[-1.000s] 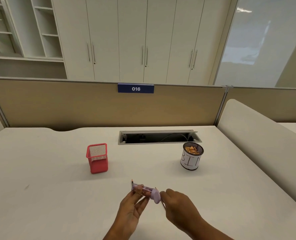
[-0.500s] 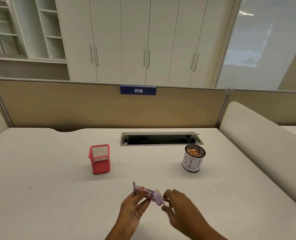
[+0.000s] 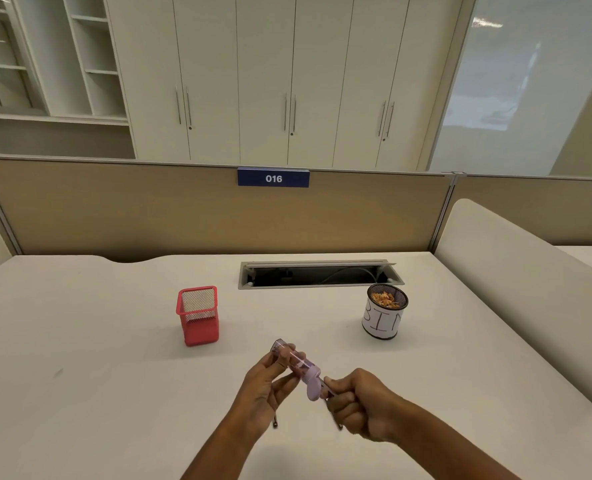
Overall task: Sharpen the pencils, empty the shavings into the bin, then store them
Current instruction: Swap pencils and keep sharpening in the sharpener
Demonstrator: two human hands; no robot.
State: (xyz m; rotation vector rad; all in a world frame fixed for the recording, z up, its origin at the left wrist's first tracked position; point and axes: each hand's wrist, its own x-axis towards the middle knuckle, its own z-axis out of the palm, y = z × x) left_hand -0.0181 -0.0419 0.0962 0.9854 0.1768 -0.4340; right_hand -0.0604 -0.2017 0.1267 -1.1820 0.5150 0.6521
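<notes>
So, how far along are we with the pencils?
Done: the bin already holds shavings. In hand: the left hand holds the purple sharpener while the right hand grips a pencil pushed into it, so sharpening is under way. Left: emptying this sharpener, then storing; no pencils show in the red mesh holder.

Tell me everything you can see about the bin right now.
The bin is a round cup of dark mesh, wrapped in white paper hand-lettered BIN. It stands upright on the desk, just in front of the cable slot's right end. Orange-brown shavings lie inside. Nothing else touches it.
</notes>
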